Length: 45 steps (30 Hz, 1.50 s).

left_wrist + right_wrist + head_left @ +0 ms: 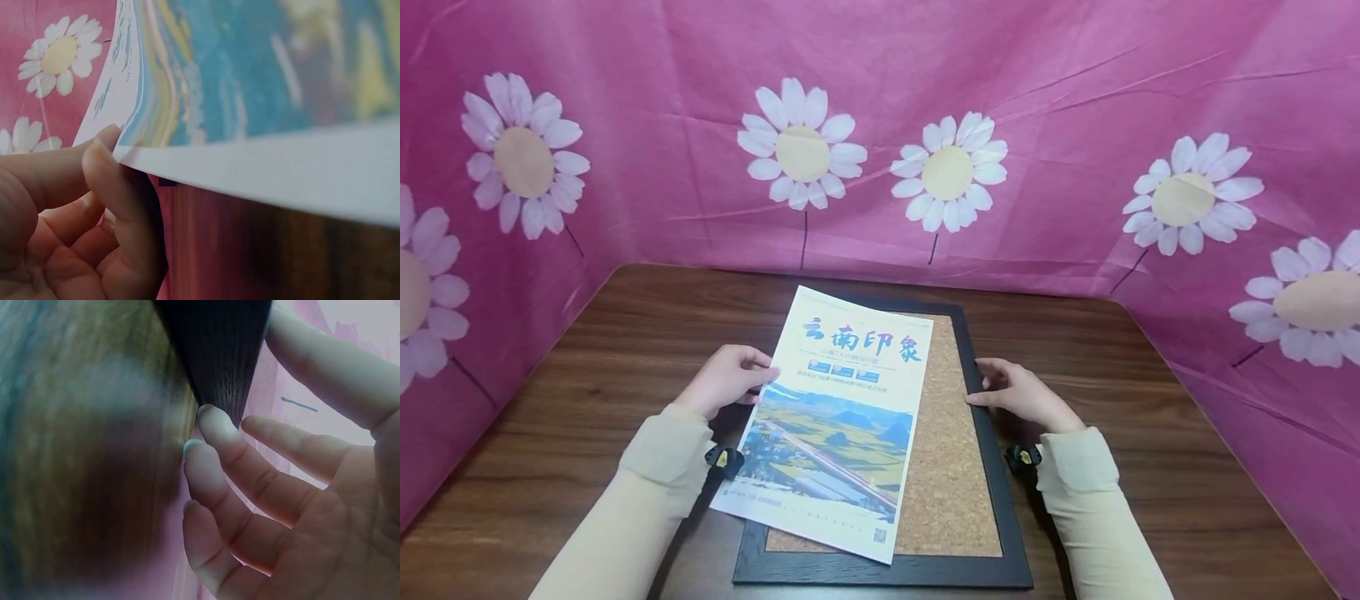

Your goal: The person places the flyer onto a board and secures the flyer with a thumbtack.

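Note:
My left hand pinches the left edge of a printed poster with a landscape photo and large Chinese characters. In the left wrist view, thumb and forefinger meet at the edge of the sheet. The poster lies slanted over a cork board with a black frame, hiding much of its left side. At the board's right side, my right hand holds the frame. Up close in the right wrist view, bent fingertips are at the black frame edge, the thumb on its other side.
The board rests on a dark wooden table, near its front. A pink cloth printed with white daisies surrounds the table at the back and both sides. Both wrists wear small black devices on straps.

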Each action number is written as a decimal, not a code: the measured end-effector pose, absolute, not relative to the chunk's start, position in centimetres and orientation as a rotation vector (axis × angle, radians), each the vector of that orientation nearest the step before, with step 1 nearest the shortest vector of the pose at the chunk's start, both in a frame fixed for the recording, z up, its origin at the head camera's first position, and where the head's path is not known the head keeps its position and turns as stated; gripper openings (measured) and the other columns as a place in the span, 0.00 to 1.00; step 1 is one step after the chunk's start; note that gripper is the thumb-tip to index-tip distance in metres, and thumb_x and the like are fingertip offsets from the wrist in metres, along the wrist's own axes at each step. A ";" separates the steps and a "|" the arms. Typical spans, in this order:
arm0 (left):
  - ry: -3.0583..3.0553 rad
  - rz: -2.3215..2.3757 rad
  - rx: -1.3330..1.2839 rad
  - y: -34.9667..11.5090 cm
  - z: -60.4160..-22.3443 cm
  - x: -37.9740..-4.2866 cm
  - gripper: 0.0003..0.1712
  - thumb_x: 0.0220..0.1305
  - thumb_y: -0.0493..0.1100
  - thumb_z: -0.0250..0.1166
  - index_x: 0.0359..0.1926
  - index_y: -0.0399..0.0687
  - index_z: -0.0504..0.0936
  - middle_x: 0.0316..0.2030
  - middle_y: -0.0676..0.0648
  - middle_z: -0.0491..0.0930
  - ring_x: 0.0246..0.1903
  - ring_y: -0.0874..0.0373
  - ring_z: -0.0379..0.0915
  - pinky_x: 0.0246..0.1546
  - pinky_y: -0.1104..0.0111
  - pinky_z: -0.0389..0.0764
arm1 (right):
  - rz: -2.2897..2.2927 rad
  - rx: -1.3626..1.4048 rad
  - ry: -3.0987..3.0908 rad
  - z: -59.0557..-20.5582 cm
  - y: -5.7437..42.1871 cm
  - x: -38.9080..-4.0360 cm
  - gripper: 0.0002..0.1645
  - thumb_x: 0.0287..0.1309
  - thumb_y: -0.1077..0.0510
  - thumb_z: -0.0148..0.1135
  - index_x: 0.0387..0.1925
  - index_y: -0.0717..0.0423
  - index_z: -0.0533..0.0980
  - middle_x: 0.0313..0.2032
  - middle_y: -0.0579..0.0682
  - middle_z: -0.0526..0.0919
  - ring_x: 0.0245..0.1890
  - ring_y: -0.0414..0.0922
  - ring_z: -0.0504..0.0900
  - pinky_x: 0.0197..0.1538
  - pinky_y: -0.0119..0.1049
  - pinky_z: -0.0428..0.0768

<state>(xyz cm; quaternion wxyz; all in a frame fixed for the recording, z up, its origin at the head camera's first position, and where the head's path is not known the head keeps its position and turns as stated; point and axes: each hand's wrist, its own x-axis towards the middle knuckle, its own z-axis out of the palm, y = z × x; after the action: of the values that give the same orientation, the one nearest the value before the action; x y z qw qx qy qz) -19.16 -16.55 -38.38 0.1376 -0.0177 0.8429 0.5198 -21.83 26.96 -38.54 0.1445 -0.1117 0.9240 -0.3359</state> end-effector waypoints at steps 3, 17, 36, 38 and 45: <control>2.439 1.489 -0.037 -16.2 -38.1 -19.5 0.19 0.67 0.40 0.65 0.51 0.29 0.78 0.38 0.40 0.81 0.29 0.60 0.75 0.30 0.72 0.83 | -0.971 -0.322 2.661 -38.6 27.0 -21.8 0.45 0.58 0.50 0.70 0.68 0.69 0.63 0.43 0.57 0.78 0.46 0.50 0.75 0.51 0.43 0.74; 2.425 1.409 0.019 -15.3 -37.1 -20.3 0.14 0.67 0.38 0.65 0.48 0.30 0.80 0.35 0.41 0.82 0.29 0.60 0.77 0.32 0.69 0.85 | -0.975 -0.343 2.657 -38.5 26.7 -21.8 0.44 0.58 0.51 0.70 0.67 0.71 0.63 0.44 0.59 0.79 0.46 0.50 0.76 0.50 0.43 0.75; 2.352 1.460 -0.033 -13.2 -37.4 -20.4 0.15 0.65 0.39 0.66 0.46 0.29 0.80 0.32 0.41 0.84 0.26 0.60 0.80 0.30 0.66 0.86 | -0.959 -0.320 2.673 -38.6 27.0 -21.8 0.45 0.57 0.50 0.71 0.68 0.69 0.63 0.43 0.57 0.79 0.45 0.50 0.76 0.51 0.44 0.75; 2.361 1.442 -0.048 -13.0 -37.5 -20.5 0.15 0.65 0.39 0.67 0.46 0.30 0.80 0.32 0.40 0.84 0.25 0.60 0.81 0.29 0.66 0.86 | -0.959 -0.319 2.671 -38.7 27.0 -21.8 0.46 0.57 0.49 0.71 0.68 0.69 0.63 0.43 0.58 0.79 0.45 0.50 0.76 0.51 0.44 0.75; 2.336 1.471 -0.046 -12.7 -37.9 -20.6 0.15 0.64 0.37 0.67 0.46 0.28 0.79 0.31 0.40 0.83 0.23 0.61 0.81 0.28 0.65 0.87 | -0.961 -0.313 2.667 -38.6 27.1 -21.7 0.46 0.57 0.49 0.71 0.68 0.69 0.63 0.44 0.58 0.79 0.46 0.51 0.76 0.51 0.45 0.75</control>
<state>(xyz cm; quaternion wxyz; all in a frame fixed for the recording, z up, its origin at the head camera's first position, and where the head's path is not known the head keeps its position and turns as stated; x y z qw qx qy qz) -20.64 -12.69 -37.85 0.1890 -0.0163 0.8308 0.5232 -21.72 27.05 -38.55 0.1445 -0.1086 0.9253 -0.3334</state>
